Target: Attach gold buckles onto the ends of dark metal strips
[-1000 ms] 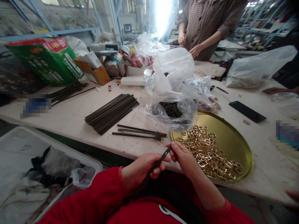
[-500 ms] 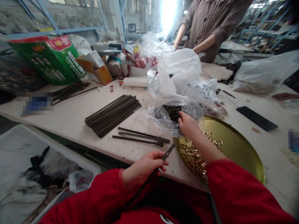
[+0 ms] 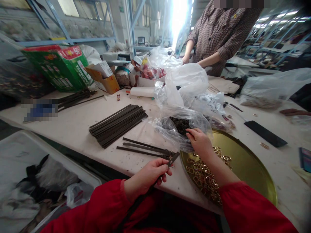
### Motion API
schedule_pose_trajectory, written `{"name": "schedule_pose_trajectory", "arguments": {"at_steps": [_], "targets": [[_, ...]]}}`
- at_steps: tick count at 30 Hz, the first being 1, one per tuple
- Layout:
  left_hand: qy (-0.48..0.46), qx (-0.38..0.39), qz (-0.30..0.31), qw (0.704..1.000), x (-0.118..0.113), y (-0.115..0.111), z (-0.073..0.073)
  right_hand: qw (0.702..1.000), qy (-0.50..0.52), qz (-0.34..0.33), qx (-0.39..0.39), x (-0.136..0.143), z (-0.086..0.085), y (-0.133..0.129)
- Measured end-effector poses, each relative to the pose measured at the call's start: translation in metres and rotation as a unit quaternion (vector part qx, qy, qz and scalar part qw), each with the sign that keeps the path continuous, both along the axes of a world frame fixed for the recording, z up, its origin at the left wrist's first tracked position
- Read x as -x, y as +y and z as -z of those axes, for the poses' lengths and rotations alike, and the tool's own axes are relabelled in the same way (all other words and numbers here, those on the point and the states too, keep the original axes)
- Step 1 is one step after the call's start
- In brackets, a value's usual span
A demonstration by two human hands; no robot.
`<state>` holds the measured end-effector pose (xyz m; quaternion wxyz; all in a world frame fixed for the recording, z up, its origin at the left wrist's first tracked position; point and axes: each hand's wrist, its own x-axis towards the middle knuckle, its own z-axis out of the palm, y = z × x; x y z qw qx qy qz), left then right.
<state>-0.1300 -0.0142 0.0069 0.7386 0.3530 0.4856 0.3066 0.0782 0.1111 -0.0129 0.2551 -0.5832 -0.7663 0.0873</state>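
My left hand (image 3: 150,173) is closed round a dark strap (image 3: 174,158), whose slotted end sticks out past my thumb while the rest trails down toward my lap. My right hand (image 3: 200,143) has its fingertips pinched together at the mouth of a clear plastic bag (image 3: 161,129). In that bag lie small dark pieces (image 3: 180,125), too small to name. Whatever my right fingers hold is hidden. Just beyond my left hand are a few straps (image 3: 143,149) with buckles at their right ends. Under my right forearm, gold buckles (image 3: 204,176) are heaped on a round gold tray (image 3: 245,161).
A stack of dark straps (image 3: 118,124) lies left of the bag. A white bin (image 3: 80,168) stands below the table's left edge. Cartons, a white roll (image 3: 143,92) and plastic bags crowd the back. A dark flat slab (image 3: 264,132) lies right. A co-worker (image 3: 213,42) stands across the table.
The view has tilted up a little, so things sit lower in it. My right hand remains at the bag, its fingers slightly shifted. My left hand keeps hold of the strap.
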Motion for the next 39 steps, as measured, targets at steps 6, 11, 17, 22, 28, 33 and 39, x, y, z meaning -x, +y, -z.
{"name": "schedule_pose_trajectory", "arguments": {"at_steps": [6, 11, 17, 22, 28, 33, 39], "targets": [[0.053, -0.099, 0.029, 0.993, -0.007, -0.002, -0.02, 0.79, 0.55, 0.002, 0.272, 0.011, -0.018, -0.086], [0.121, -0.115, 0.057, 0.984, -0.019, -0.012, -0.023, 0.606, 0.724, 0.046, 0.326, 0.02, -0.016, -0.127], [0.204, -0.189, 0.072, 0.958, -0.016, -0.025, -0.019, 0.562, 0.753, 0.046, 0.339, 0.025, -0.01, -0.142], [0.281, -0.247, 0.102, 0.922, -0.011, -0.033, -0.021, 0.594, 0.725, 0.045, 0.347, 0.025, -0.005, -0.154], [0.311, -0.273, 0.124, 0.902, -0.01, -0.039, -0.021, 0.728, 0.627, 0.047, 0.273, 0.022, 0.002, -0.167], [0.317, -0.277, 0.15, 0.895, -0.01, -0.044, -0.02, 0.68, 0.669, 0.047, 0.295, 0.023, 0.009, -0.174], [0.341, -0.293, 0.13, 0.883, -0.015, -0.049, -0.02, 0.609, 0.721, 0.075, 0.323, 0.038, 0.007, -0.182]]}}
